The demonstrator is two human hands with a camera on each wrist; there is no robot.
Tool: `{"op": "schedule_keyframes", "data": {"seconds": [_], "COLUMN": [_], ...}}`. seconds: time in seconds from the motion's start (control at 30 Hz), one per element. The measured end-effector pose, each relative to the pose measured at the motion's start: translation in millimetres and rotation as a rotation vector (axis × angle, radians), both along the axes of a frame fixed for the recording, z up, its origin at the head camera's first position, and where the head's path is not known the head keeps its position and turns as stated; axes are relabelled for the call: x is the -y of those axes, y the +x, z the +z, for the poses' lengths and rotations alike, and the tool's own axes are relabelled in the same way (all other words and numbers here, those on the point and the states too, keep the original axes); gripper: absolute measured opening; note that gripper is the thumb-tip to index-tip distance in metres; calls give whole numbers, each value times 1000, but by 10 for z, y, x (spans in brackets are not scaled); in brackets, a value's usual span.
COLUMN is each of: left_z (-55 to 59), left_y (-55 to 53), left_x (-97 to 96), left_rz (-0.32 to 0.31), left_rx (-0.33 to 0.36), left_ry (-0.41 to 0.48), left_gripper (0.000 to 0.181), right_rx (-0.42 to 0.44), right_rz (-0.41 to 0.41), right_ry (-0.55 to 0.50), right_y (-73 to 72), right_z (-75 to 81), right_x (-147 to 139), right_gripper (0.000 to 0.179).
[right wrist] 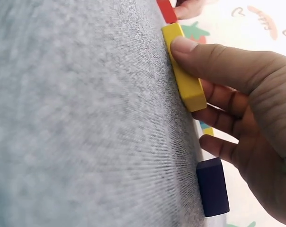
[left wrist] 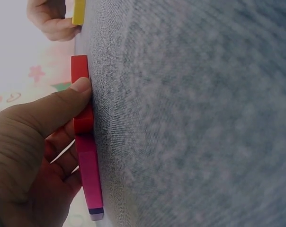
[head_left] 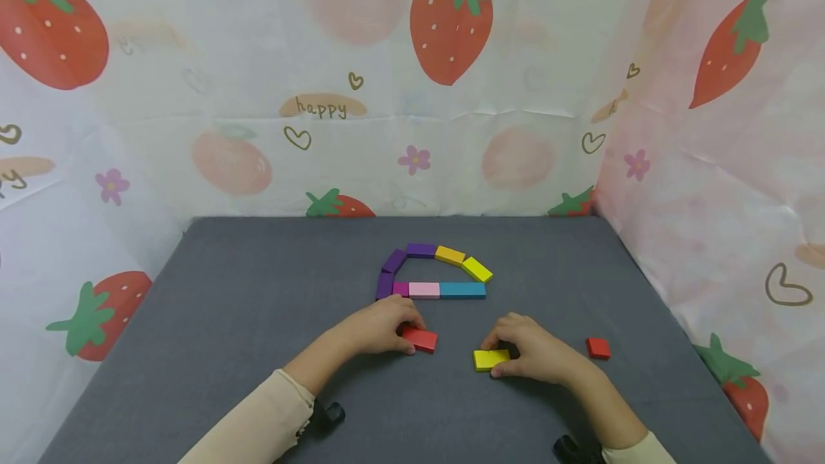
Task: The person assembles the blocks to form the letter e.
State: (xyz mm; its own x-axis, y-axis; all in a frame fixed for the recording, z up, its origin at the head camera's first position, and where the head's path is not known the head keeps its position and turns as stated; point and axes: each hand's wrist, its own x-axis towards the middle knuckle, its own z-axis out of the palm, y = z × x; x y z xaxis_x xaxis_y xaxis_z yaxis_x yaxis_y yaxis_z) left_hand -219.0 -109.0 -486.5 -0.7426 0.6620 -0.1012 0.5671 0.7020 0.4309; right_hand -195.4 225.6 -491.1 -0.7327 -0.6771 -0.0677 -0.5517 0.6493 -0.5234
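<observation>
My left hand (head_left: 380, 324) pinches a red block (head_left: 422, 339) near the middle of the table; in the left wrist view the thumb (left wrist: 80, 85) lies on the near side of the red block (left wrist: 79, 66). A yellow block (head_left: 488, 359) lies to the right, and my right hand (head_left: 531, 349) pinches it between thumb and fingers. In the right wrist view the thumb (right wrist: 184, 45) presses on the yellow block (right wrist: 190, 90). A gap separates the two held blocks.
Beyond the hands, purple blocks (head_left: 394, 261), an orange-yellow block (head_left: 450, 255) and a yellow block (head_left: 478, 269) curve above a row of magenta, pink (head_left: 424, 291) and blue (head_left: 462, 291) blocks. Another red block (head_left: 598, 348) lies at right. The right wrist view shows a dark block (right wrist: 213, 189).
</observation>
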Motion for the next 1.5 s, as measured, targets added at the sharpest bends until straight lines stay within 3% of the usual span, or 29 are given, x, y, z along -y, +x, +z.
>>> {"op": "schedule_keyframes", "data": {"seconds": [0.7, 1.5], "left_z": [-8, -4], "left_y": [-14, -25], "left_x": [-5, -21], "left_rz": [9, -21], "left_rx": [16, -19], "left_ry": [-3, -2], "left_gripper": [33, 30], "right_rx": [-43, -23], "right_rz": [61, 50], "right_ry": [-19, 21], "right_y": [-144, -243], "right_z": [126, 77], "right_x": [329, 624], "right_gripper": [31, 28]}}
